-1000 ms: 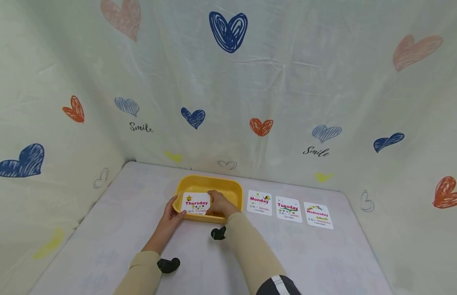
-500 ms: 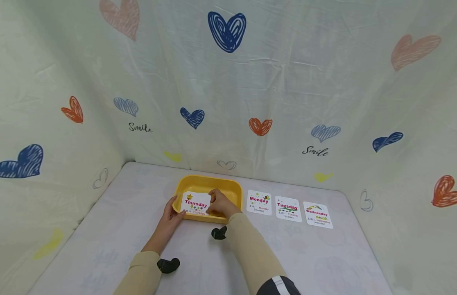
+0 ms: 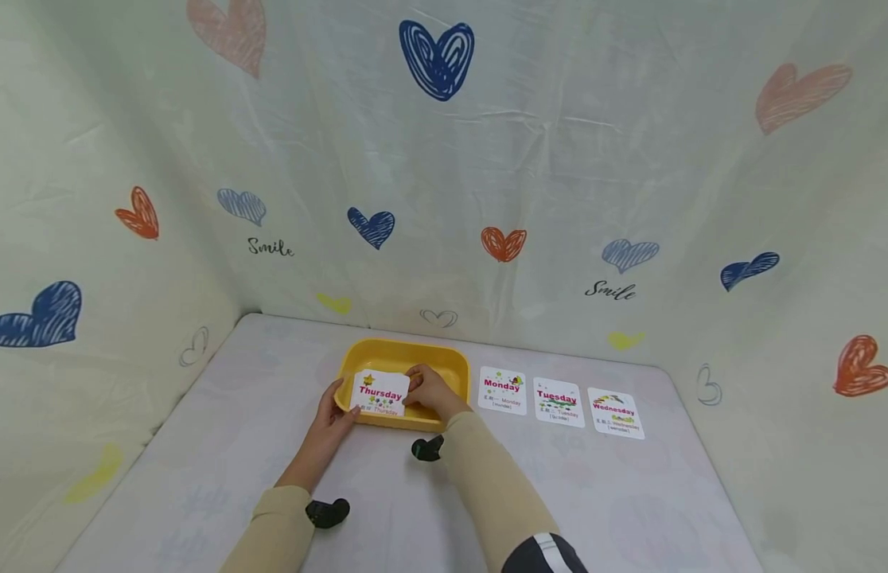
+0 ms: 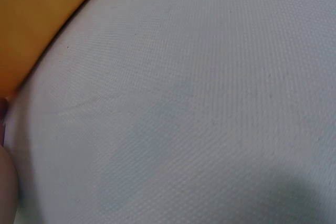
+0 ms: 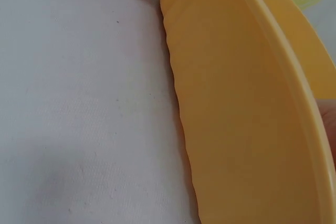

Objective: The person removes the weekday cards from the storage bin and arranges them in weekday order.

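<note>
A shallow yellow tray (image 3: 454, 362) stands on the white table. My left hand (image 3: 330, 426) grips its left front corner, thumb at the front rim and fingers along the left side. Inside the tray's left half is a white card (image 3: 381, 392) printed "Thursday" with a star. The fingers of my right hand (image 3: 431, 393) reach into the tray and pinch the card's right edge. In the right wrist view the tray's wavy outer wall (image 5: 236, 103) hides most of that hand. The left wrist view catches only a tray corner (image 4: 42, 19) and the tabletop.
Right of the tray, three cards lie in a row: Monday (image 3: 503, 391), Tuesday (image 3: 558, 403) and Wednesday (image 3: 616, 413). A pale curtain (image 3: 544, 191) with printed hearts rises behind the table (image 3: 558, 493) and along both sides.
The right fingers have shifted slightly at the Thursday card's right edge, and the card has moved up a little. The left hand stays on the tray corner. The head view has shifted slightly.
</note>
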Demonstrator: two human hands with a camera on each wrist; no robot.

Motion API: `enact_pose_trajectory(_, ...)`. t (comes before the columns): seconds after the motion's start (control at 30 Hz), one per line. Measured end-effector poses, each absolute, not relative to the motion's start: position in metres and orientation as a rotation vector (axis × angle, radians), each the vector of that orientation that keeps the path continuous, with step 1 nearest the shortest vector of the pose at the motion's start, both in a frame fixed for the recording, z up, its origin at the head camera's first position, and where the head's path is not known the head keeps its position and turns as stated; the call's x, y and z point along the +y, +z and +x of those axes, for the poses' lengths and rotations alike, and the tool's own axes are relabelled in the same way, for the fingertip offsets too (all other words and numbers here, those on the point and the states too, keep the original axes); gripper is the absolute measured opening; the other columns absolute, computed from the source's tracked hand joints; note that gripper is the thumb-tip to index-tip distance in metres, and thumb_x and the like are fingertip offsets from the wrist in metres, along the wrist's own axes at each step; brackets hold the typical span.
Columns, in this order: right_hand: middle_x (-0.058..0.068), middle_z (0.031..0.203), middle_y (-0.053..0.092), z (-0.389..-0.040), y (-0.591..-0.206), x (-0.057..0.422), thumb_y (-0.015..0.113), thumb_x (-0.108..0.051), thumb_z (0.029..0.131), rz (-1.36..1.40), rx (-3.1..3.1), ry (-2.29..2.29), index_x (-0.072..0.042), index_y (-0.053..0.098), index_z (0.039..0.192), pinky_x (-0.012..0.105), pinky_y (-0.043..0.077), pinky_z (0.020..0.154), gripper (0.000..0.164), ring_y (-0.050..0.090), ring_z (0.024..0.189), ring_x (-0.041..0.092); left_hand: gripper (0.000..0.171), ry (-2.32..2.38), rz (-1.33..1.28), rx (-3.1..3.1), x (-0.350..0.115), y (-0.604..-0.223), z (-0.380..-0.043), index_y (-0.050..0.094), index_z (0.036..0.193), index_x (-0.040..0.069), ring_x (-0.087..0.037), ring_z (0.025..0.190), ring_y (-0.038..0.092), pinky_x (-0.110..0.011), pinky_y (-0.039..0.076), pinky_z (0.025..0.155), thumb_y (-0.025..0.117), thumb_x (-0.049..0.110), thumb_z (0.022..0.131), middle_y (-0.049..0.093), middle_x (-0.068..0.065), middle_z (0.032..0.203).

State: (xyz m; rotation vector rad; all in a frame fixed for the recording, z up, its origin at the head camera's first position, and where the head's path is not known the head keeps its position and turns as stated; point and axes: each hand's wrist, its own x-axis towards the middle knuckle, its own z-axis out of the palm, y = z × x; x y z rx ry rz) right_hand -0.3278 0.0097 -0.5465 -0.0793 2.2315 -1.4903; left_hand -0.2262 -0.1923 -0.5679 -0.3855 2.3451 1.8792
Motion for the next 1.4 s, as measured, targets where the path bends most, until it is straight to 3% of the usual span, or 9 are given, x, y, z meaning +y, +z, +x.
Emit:
enact_pose_trajectory(0.87,0.009,0.082,0.060,-0.316,-0.534,0.005,0.067,0.004,0.088,-0.136,2.204,-1.520,-0.015,0.049,0.128,0.029,0.056,0.069,0.048,0.057,0.065,0.020,0.075,1.883,-0.364,2.351,-0.195,-0.568,-0.227,0.012,0.156,0.032,-0.031,0.145,0.019,-0.053,0.014,0.116,0.058,0.038,0.098,0.015,-0.009,0.161)
enact_pose_trajectory(1.07,0.011,0.091,0.058,-0.316,-0.529,0.009,0.063,0.005,0.090,-0.119,2.184,-1.615,-0.016,0.050,0.132,0.030,0.058,0.065,0.049,0.060,0.066,0.023,0.077,1.902,-0.330,2.342,-0.193,-0.568,-0.228,0.010,0.157,0.030,-0.030,0.142,0.024,-0.051,0.015,0.117,0.059,0.034,0.098,0.019,-0.011,0.160)
enact_pose_trajectory(1.3,0.011,0.094,0.058,-0.316,-0.522,0.023,0.065,0.001,0.090,-0.134,2.155,-1.716,-0.015,0.051,0.136,0.031,0.059,0.066,0.050,0.062,0.067,0.022,0.084,1.832,-0.317,2.367,-0.194,-0.566,-0.227,0.005,0.157,0.031,-0.033,0.146,0.014,-0.053,0.014,0.116,0.060,0.044,0.095,0.008,-0.008,0.163)
enact_pose_trajectory(1.4,0.011,0.094,0.059,-0.315,-0.520,0.029,0.065,0.001,0.091,-0.155,2.151,-1.748,-0.014,0.050,0.137,0.032,0.059,0.067,0.051,0.063,0.068,0.022,0.090,1.823,-0.311,2.373,-0.195,-0.567,-0.226,0.002,0.157,0.032,-0.035,0.145,0.017,-0.056,0.014,0.115,0.061,0.050,0.092,0.007,-0.010,0.163)
